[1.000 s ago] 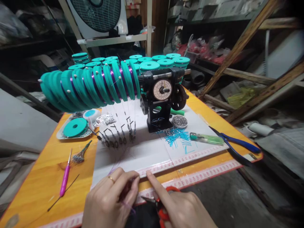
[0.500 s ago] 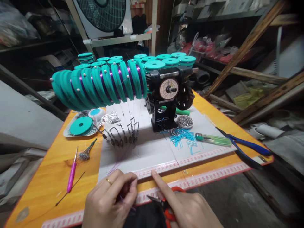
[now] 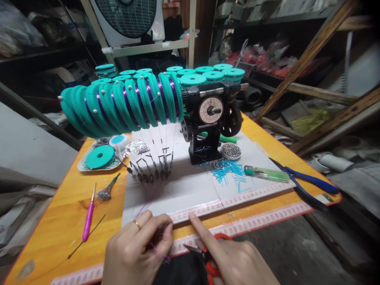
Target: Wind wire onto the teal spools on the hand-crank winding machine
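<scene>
My left hand (image 3: 138, 247), with a ring on one finger, is closed in a pinch on thin purple line (image 3: 157, 251) at the front edge of the white board (image 3: 187, 190). My right hand (image 3: 234, 253) holds red-handled scissors (image 3: 212, 267), their dark blades pointing left. Its index finger is stretched out, its tip on the pink measuring tape (image 3: 204, 209) along the board's edge. Beyond my hands, a row of teal foam spools (image 3: 127, 105) wound with purple line sits on a black geared winder (image 3: 206, 122). Lines hang from the spools to several small dark swivels and stoppers (image 3: 154, 170).
On the board lie blue sticks (image 3: 227, 170), a dish of metal beads (image 3: 231, 151) and a green tube (image 3: 267, 174). Blue-handled pliers (image 3: 311, 182) overhang the right side. At left are a pink hook tool (image 3: 89, 217) and a tray (image 3: 86, 166) with a teal spool. A fan (image 3: 126, 18) stands behind.
The view has shifted very slightly, and the spool row appears a little further left. More purple line shows by my left fingers. Both hands have otherwise stayed in place.
</scene>
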A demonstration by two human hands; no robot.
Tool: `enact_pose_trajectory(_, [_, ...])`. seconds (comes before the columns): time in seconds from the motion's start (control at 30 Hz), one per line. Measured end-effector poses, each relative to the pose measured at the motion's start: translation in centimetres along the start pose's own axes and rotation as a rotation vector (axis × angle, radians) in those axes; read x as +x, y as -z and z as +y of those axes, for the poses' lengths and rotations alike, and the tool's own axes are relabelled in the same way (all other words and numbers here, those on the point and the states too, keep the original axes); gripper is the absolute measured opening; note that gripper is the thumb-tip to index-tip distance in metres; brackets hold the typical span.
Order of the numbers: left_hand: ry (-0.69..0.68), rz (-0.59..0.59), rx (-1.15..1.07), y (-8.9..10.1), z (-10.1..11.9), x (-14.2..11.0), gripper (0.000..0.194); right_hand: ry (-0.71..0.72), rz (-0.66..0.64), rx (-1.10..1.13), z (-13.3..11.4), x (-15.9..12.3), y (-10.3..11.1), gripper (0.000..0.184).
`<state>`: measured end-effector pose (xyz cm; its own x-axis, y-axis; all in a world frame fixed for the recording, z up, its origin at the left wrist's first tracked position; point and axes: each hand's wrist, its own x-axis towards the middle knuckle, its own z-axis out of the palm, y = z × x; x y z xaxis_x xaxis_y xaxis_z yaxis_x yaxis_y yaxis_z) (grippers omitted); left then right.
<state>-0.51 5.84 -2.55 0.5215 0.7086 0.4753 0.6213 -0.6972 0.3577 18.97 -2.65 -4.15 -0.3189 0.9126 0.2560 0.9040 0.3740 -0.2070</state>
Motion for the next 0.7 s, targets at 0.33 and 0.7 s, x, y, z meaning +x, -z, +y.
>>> enact_pose_trajectory(0.33, [0.04,0.054,-0.039,0.0,0.6,-0.1,0.011,-0.035,0.067,0.2,-0.1,-0.4,0.0,0.055])
enact_pose_trajectory(0.7, [0.237,0.262,-0.55,0.4,4.8,-2.1,0.016,-0.189,-0.199,0.754,-2.5,-0.7,-2.1,0.03])
